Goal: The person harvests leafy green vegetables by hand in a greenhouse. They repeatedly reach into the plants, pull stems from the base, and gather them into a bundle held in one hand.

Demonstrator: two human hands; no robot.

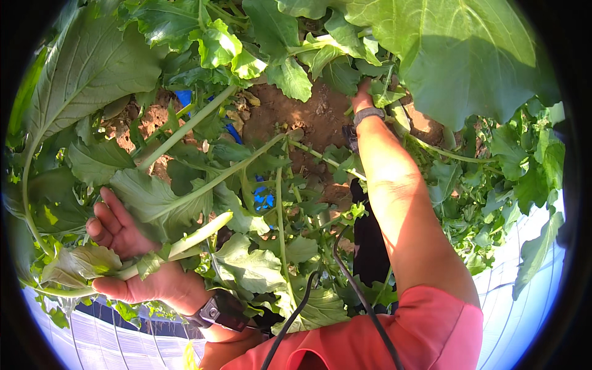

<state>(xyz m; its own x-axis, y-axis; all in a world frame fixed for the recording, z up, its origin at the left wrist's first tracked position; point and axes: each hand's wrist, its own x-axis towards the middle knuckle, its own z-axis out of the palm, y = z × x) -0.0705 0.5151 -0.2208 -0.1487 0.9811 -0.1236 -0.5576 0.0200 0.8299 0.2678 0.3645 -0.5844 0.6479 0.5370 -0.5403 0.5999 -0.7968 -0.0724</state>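
Observation:
My left hand (138, 259) is at the lower left, palm up. Its fingers are spread, and a thick, pale green leaf stalk (199, 238) lies across the palm between thumb and fingers, not clasped. A small camera-like device is strapped to that wrist. Its broad lobed leaves spread around the hand. My right arm reaches to the upper middle, down among the leafy plants; only the back of my right hand (363, 97) shows beside a dark wristband (369, 114). Leaves hide its fingers, so what they touch cannot be seen.
Large leaves (462, 55) hang close at the upper right. Brown soil (319, 106) shows between stems. Blue material (263, 199) lies under the foliage. Two dark cables (356, 282) hang before my red shirt (342, 347). White sheeting (522, 277) with thin lines is at the lower right and lower left.

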